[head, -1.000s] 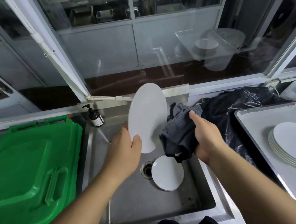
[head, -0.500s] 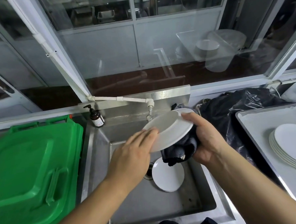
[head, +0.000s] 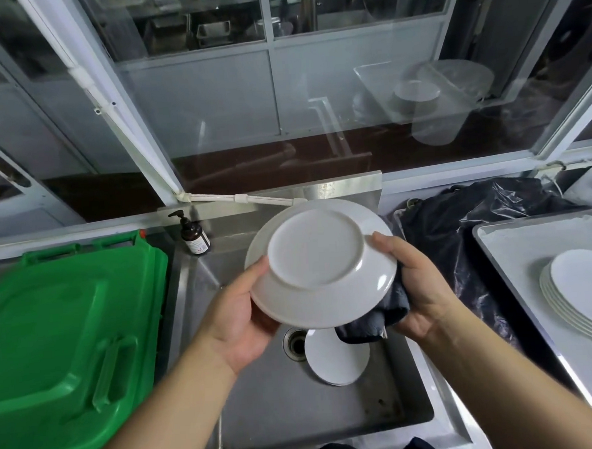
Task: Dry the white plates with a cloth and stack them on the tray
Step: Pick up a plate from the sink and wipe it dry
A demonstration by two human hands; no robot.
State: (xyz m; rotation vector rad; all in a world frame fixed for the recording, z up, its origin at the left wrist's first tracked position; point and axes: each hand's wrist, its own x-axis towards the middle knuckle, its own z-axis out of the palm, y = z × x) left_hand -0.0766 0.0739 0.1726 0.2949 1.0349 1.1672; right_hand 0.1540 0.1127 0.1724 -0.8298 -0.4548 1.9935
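Plate (head: 319,264) held underside up over the sink (head: 318,415). Left hand (head: 237,316) clamps its rim; right hand (head: 418,286) clamps rim and cloth (head: 375,319) beneath, likely drying the face.

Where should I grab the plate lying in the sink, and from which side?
Probably the near rim of the sink plate, from the front. It lies flat on the sink floor, so only its edge can be pinched. Its far edge is hidden under the held plate and cloth, and the drain is close on its left.
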